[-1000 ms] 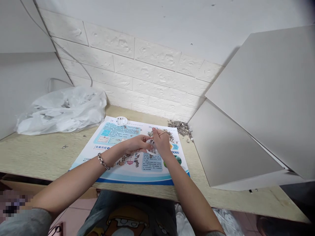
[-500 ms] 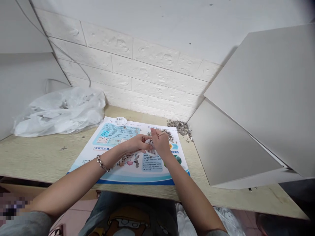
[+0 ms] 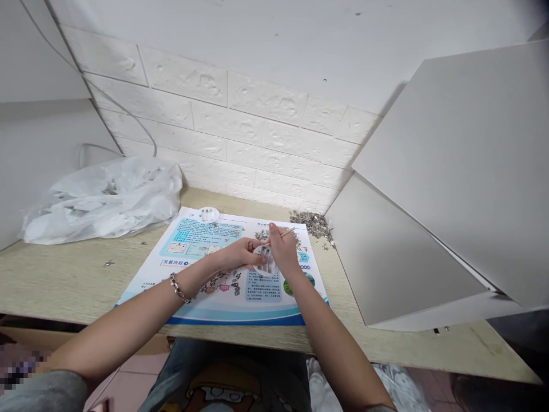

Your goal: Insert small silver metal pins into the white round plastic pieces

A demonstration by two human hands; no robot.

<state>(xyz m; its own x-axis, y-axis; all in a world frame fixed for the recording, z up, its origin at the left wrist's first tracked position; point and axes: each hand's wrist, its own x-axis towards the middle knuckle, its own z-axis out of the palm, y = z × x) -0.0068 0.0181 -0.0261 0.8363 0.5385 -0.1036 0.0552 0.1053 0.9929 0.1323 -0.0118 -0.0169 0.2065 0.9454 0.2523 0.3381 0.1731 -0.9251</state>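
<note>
Both my hands meet over a blue and white printed sheet on the wooden table. My left hand pinches the edge of a small round white dish with tiny metal parts in it. My right hand is closed on a thin wooden stick, its lower end over the dish. Small metal parts lie loose on the sheet below my hands. A beaded bracelet sits on my left wrist.
A second small white dish sits at the sheet's far edge. A heap of tiny metal parts lies at the back right. A crumpled white plastic bag is at the left. Large grey boards lean at the right. The brick-pattern wall stands behind.
My hands stay together over the sheet; the white dish now shows more plainly between them. The view has shifted slightly.
</note>
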